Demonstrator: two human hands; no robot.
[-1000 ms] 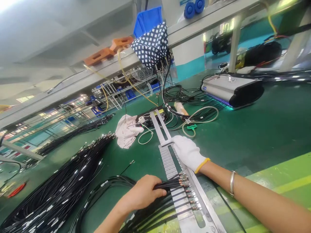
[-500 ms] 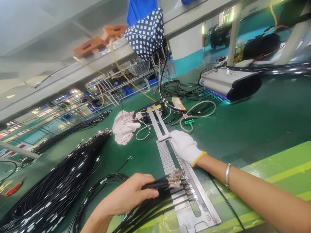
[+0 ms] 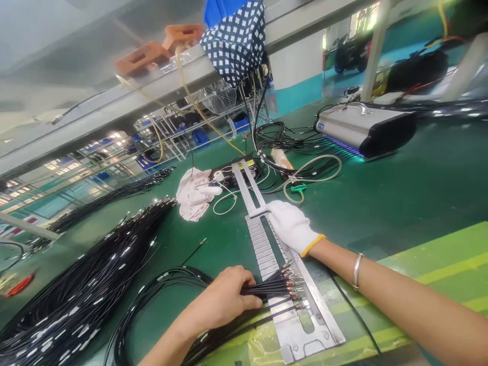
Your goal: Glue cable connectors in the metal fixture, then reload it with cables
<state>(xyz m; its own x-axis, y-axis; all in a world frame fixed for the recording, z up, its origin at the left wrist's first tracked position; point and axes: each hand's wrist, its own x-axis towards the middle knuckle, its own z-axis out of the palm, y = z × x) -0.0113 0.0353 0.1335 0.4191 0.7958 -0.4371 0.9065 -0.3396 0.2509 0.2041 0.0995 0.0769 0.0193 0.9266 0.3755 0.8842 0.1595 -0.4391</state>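
My left hand (image 3: 229,295) is bare and closed round a bundle of black cables (image 3: 263,288), thumb in front. The cables' metal-tipped ends (image 3: 295,284) fan out over a slotted metal fixture (image 3: 263,254). Some cables lie across the fixture's near slots, below the held bundle. In a white glove with a yellow cuff, my right hand (image 3: 290,226) grips the fixture's right side, fingers by the crossbar of its sliding frame (image 3: 249,195). Its fingertips are partly hidden. Behind my left hand, the cables curve back in a loop (image 3: 152,290).
A large heap of black cables (image 3: 95,284) lies left. Farther back are a crumpled cloth (image 3: 194,195), a black control box (image 3: 229,175) and a green-ended hose (image 3: 298,189). A silver lamp unit (image 3: 362,129) glows over cables at right. A metal shelf beam (image 3: 152,86) spans above.
My left hand has moved right with the cables, and their ends now spread farther across the fixture. The gloved right hand keeps its place on it. The view has shifted slightly.
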